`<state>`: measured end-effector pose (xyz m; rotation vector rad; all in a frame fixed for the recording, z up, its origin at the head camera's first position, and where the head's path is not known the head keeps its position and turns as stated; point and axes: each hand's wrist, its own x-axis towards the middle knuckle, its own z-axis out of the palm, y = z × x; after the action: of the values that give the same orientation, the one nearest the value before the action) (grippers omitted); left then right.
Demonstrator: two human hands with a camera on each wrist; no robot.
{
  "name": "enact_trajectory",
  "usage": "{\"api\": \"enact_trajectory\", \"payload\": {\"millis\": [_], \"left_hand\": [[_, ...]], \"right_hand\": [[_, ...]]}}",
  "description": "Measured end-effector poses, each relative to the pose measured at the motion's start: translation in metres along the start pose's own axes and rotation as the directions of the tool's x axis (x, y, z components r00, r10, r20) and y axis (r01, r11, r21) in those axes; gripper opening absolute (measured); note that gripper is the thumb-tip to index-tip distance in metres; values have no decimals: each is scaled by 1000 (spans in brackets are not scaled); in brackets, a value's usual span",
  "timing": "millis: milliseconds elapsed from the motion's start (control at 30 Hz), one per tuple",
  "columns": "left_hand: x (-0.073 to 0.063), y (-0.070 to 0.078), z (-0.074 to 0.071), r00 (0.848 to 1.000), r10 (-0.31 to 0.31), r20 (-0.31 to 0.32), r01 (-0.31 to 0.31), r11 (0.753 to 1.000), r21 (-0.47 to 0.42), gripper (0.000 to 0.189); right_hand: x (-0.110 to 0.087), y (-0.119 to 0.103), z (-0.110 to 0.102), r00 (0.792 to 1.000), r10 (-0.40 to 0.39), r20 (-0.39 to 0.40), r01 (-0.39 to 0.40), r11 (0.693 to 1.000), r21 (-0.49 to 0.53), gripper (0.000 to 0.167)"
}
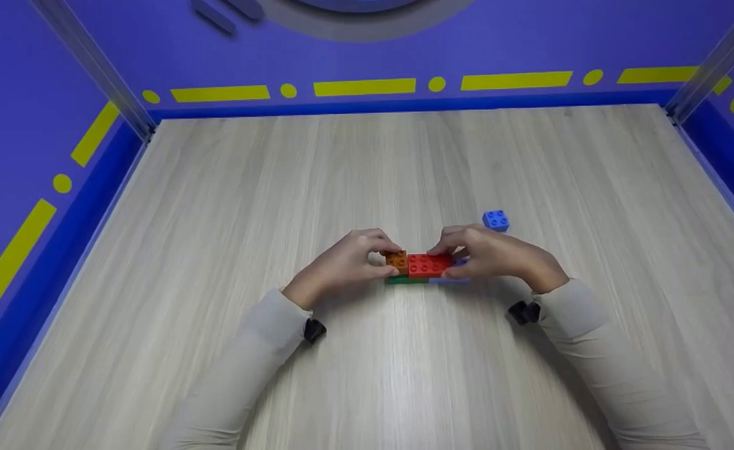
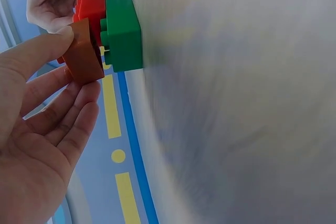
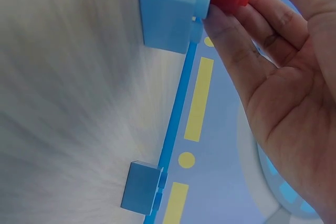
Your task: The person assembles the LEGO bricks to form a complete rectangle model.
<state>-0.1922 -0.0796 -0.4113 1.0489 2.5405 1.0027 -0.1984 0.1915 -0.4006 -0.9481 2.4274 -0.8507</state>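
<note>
Thumb and fingers of my left hand (image 1: 360, 258) pinch a small brown-orange toy brick (image 2: 84, 53). In the left wrist view it is tilted above the studs of a green brick (image 2: 124, 32), with a gap between them. A red brick (image 1: 429, 265) sits across the green brick and a light blue brick (image 3: 170, 11), which stand end to end on the table. My right hand (image 1: 491, 253) grips the red brick at its right end. Studs of the light blue brick show beyond the red one.
A loose blue brick (image 1: 496, 220) lies on the wood-grain table (image 1: 317, 175), behind my right hand. Purple-blue walls (image 1: 367, 56) with yellow marks enclose the table at the back and both sides.
</note>
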Motion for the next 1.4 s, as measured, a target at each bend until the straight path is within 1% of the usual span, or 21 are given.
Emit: {"api": "enact_trajectory", "payload": {"millis": [200,400,633,933,1167,1267,1400], "left_hand": [[0,1,1,1000,-1,6,1,1000,1,33],[0,2,2,999,-34,18,34,999,14,33],[1,2,4,999,-40,27,40,999,33,34],[1,5,4,996,-78,40,76,996,56,35],[2,5,3,997,-72,38,70,997,40,35],[3,4,3,997,-71,35,70,997,31,34],[3,5,4,997,-74,33,73,996,43,33]], "right_hand": [[0,0,0,1000,-24,-3,24,1000,-5,33],[0,1,1,999,-48,-11,48,999,-7,33],[0,1,1,1000,-24,3,24,1000,3,33],[0,0,0,1000,-15,3,15,1000,-14,33],[0,0,-1,1000,-26,-3,25,1000,-17,33],[0,-1,-1,1000,-18,0,18,1000,7,33],[-1,0,0,1000,-8,6,8,1000,26,33]]}}
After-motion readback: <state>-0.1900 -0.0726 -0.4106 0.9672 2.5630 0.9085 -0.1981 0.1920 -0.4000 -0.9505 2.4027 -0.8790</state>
